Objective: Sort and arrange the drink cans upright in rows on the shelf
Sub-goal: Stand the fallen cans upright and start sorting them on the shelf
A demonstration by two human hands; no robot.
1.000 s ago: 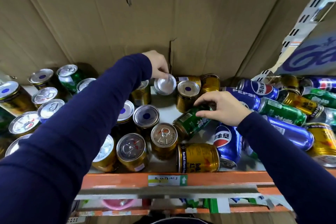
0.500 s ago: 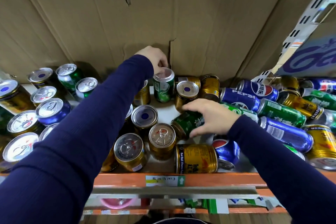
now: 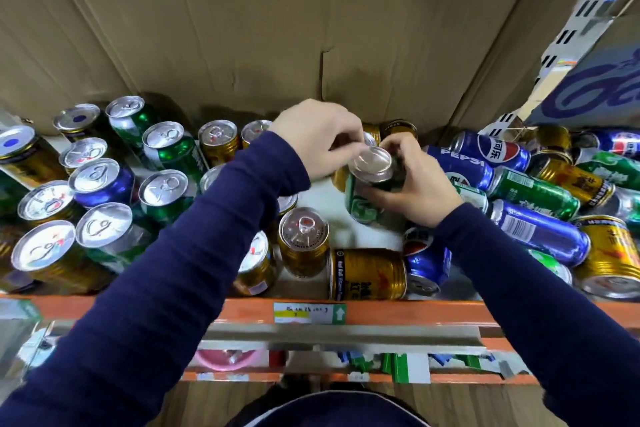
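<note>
Center of shelf point(image 3: 398, 312), mid-depth: both hands are holding one green can point(image 3: 360, 204). The right hand point(image 3: 419, 180) is wrapping curled fingers and thumb around the can body from the right. The left hand point(image 3: 318, 135) is pinching the rim of the silver end with curled fingertips. The can is standing close to upright, long axis roughly vertical, silver end pointing up and leaning slightly toward the camera, base down near the white shelf floor. Just near of it a gold Red Bull can point(image 3: 367, 274) is lying on its side, axis left-right. Pepsi cans point(image 3: 460, 166) are lying jumbled at right. Upright cans point(image 3: 100, 180) are standing in rows at left. Cardboard point(image 3: 242, 45) is backing the far side.
</note>
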